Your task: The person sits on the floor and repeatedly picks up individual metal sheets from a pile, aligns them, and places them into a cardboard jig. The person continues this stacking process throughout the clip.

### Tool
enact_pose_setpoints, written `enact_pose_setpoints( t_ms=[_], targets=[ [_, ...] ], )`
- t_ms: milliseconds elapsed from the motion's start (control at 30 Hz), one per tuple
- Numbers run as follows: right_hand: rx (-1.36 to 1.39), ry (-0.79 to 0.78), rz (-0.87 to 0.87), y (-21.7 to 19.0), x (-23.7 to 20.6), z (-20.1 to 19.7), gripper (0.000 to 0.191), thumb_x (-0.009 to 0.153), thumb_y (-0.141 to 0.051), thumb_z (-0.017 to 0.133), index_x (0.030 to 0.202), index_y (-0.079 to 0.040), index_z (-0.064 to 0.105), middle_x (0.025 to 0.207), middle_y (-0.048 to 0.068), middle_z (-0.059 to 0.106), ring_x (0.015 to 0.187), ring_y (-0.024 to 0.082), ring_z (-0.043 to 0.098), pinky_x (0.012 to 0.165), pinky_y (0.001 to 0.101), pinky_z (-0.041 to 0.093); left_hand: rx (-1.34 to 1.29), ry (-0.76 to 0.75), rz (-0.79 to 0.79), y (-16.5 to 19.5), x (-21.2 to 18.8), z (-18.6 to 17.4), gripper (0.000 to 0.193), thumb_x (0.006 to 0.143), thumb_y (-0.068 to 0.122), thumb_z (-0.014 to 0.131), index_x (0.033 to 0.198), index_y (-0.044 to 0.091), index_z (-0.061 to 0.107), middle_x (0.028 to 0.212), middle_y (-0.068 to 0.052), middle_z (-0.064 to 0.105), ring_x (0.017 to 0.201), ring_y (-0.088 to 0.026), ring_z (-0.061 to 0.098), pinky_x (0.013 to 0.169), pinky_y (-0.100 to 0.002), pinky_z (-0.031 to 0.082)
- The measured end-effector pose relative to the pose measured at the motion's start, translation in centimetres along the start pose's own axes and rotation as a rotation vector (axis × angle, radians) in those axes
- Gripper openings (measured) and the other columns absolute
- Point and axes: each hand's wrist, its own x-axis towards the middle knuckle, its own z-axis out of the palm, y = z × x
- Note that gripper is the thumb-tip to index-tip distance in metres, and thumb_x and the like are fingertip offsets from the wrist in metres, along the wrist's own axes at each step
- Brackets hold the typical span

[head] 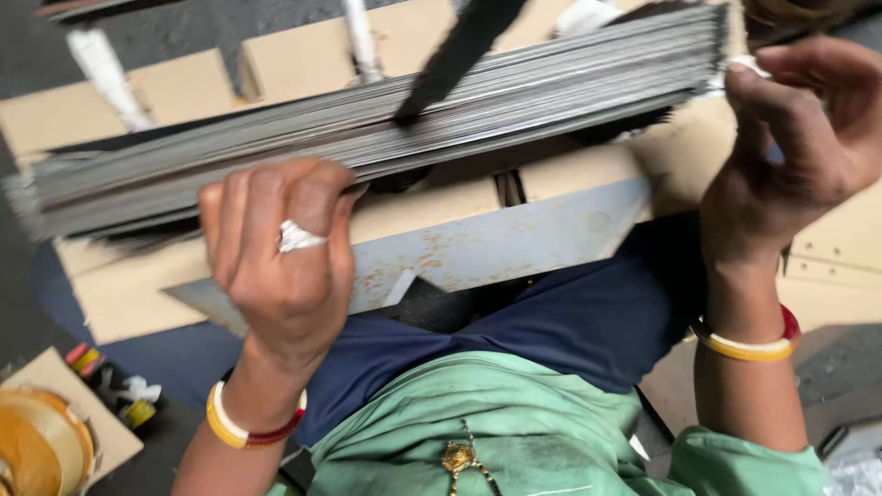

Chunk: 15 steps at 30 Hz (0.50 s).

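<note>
Hands were busy: our left hand (pixel 285 248) was clamped under the stack of grey sheets (pixel 367 129), our right hand (pixel 808 138) pinched its far corner; the stack looked gathered, not yet laid down.

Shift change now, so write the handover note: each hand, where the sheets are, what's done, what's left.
Left hand: fist closed at the near edge of the sheet stack, a pale scrap on one finger.
Right hand: fingers pinch the stack's right end.
The stack is held level over cardboard pieces and a rust-spotted metal plate on the lap.
Done: sheets gathered in one bundle.
Left: cannot tell from this view.
</note>
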Motion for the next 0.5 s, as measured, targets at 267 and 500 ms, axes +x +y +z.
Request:
enact_pose_setpoints(
  t_ms=[267, 500],
  targets=[
    [0.119, 0.027, 0.169, -1.5, -0.4, 2.6, 0.023, 0.105, 0.019, 0.067, 0.123, 0.006, 0.073, 0.120, 0.021, 0.066, 0.111, 0.026, 0.065, 0.086, 0.0278, 0.052, -0.062, 0.124, 0.000, -2.7, -1.8, 1.3, 0.029, 0.091, -0.012, 0.081, 0.109, 0.004, 0.066, 0.103, -0.007, 0.057, 0.095, -0.025, 0.058, 0.082, -0.039, 0.047],
    [-0.092, -0.022, -0.043, -1.5, -0.8, 2.6, 0.029, 0.105, 0.026, 0.061, 0.127, 0.010, 0.071, 0.119, 0.023, 0.068, 0.113, 0.029, 0.066, 0.094, 0.0331, 0.057, -0.022, 0.106, 0.002, -3.9, -3.2, 2.6, 0.024, 0.094, -0.007, 0.078, 0.109, 0.008, 0.068, 0.092, -0.003, 0.056, 0.090, -0.024, 0.055, 0.084, -0.044, 0.041]
  ],
)
